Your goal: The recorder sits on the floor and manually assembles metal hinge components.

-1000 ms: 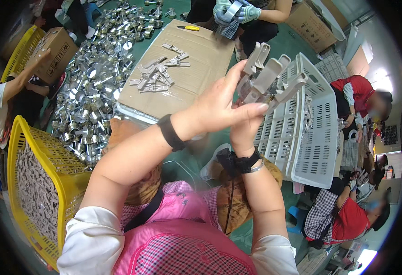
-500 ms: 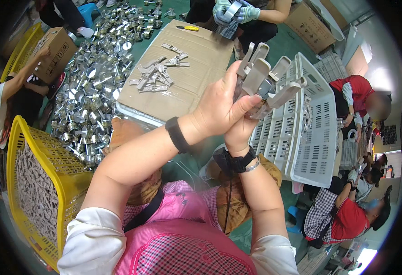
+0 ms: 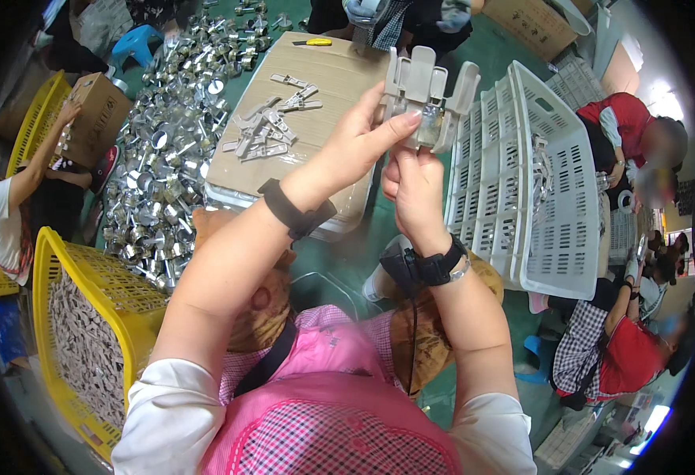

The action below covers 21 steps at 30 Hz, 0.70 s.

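Observation:
Above the cardboard's right edge I hold up a grey plastic piece (image 3: 420, 95) with several broad paddle-shaped flaps fanning upward and a shiny, partly clear middle. My left hand (image 3: 355, 142) is closed on its left side, the thumb pressed across the front. Directly below, my right hand (image 3: 417, 190) is curled shut against its base; what the fingers grip there is hidden. Beyond my left forearm, loose grey plastic levers (image 3: 266, 131) lie in a small heap on a flat brown cardboard sheet (image 3: 331, 87).
Many metal discs with stems (image 3: 165, 150) cover the floor on the left. A yellow basket (image 3: 129, 317) holds small grey parts. White crates (image 3: 557, 229) stand at right. A yellow cutter (image 3: 313, 42) lies on the cardboard. Co-workers sit around, one with gloved hands (image 3: 452, 14) ahead.
Both hands have moved slightly left with the grey piece, which has turned so its flaps point upward. My right hand has shifted to below it. The whole view has shifted a little.

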Each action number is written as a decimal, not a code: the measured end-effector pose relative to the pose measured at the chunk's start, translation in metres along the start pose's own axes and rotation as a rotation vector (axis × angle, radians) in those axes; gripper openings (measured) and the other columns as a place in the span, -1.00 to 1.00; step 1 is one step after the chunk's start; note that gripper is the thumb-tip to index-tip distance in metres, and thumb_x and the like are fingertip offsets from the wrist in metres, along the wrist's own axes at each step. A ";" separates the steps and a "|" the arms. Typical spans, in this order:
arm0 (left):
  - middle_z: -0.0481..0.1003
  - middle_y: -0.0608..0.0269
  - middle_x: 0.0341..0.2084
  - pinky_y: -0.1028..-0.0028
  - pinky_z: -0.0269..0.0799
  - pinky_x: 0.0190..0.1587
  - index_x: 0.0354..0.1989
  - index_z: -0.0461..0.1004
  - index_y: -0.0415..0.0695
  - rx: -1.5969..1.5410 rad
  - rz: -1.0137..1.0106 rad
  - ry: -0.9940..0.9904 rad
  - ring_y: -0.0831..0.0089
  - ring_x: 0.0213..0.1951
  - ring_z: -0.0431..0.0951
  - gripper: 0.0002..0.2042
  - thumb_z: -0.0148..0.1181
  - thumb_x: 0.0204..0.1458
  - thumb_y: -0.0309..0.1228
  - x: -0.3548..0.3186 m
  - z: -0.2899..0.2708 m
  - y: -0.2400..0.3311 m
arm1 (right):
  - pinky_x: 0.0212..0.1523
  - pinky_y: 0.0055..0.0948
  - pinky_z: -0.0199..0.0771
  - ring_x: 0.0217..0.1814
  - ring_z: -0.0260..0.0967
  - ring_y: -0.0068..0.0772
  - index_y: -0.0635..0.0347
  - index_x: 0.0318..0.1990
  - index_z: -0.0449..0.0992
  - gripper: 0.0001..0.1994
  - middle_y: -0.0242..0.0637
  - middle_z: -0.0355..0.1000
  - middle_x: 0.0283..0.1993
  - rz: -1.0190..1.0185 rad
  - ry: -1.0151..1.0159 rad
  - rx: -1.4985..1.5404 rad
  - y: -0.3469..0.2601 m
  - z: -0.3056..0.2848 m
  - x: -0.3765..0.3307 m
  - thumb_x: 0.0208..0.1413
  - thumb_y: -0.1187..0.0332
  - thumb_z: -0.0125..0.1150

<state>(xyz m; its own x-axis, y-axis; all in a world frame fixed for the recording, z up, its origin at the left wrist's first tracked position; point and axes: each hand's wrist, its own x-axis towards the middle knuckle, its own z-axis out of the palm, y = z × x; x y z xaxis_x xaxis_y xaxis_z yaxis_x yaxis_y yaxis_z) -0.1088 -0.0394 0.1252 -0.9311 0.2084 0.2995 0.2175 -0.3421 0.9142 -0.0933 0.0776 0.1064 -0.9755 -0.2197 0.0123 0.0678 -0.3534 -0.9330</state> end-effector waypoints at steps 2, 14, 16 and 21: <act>0.35 0.17 -0.05 0.48 0.19 0.06 0.21 0.07 -0.24 -0.022 -0.036 0.047 0.49 -0.02 0.33 -0.44 0.07 0.10 -0.24 0.000 0.002 0.000 | -0.74 -0.67 -0.21 -0.75 -0.18 -0.77 0.12 -0.39 0.25 -0.84 -0.62 -0.05 -0.69 0.025 0.002 -0.003 -0.003 0.000 0.000 0.19 0.28 -0.07; 0.30 -0.27 0.00 0.23 0.35 -0.04 0.28 -0.19 -0.21 0.921 0.400 0.170 -0.04 -0.04 0.41 0.10 0.43 -0.39 -0.05 -0.001 -0.009 0.004 | -0.78 -0.67 -0.21 -0.78 -0.18 -0.78 0.05 -0.43 0.23 -0.83 -0.62 -0.05 -0.72 0.147 -0.037 0.081 -0.018 -0.012 -0.004 0.20 0.26 -0.10; 0.33 -0.17 0.01 0.33 0.39 -0.05 0.24 0.04 -0.16 0.953 0.495 0.179 0.10 -0.03 0.45 -0.10 0.42 -0.31 -0.21 -0.003 -0.008 0.004 | -0.78 -0.67 -0.21 -0.78 -0.18 -0.78 0.05 -0.42 0.24 -0.83 -0.62 -0.05 -0.72 0.138 -0.025 0.100 -0.016 -0.008 -0.005 0.20 0.27 -0.09; 0.39 -0.04 -0.05 0.43 0.46 -0.31 0.02 0.38 -0.09 1.170 0.674 0.218 0.18 -0.28 0.53 -0.45 0.35 -0.24 -0.29 -0.003 -0.008 0.008 | -0.78 -0.68 -0.23 -0.78 -0.17 -0.79 0.05 -0.41 0.24 -0.84 -0.62 -0.04 -0.71 0.098 -0.032 0.110 -0.015 0.002 -0.004 0.20 0.26 -0.07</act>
<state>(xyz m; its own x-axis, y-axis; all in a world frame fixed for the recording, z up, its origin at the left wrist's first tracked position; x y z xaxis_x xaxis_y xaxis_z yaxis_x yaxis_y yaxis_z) -0.1069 -0.0503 0.1288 -0.5499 0.1266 0.8255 0.6602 0.6714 0.3368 -0.0900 0.0820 0.1210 -0.9561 -0.2861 -0.0639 0.1867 -0.4262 -0.8851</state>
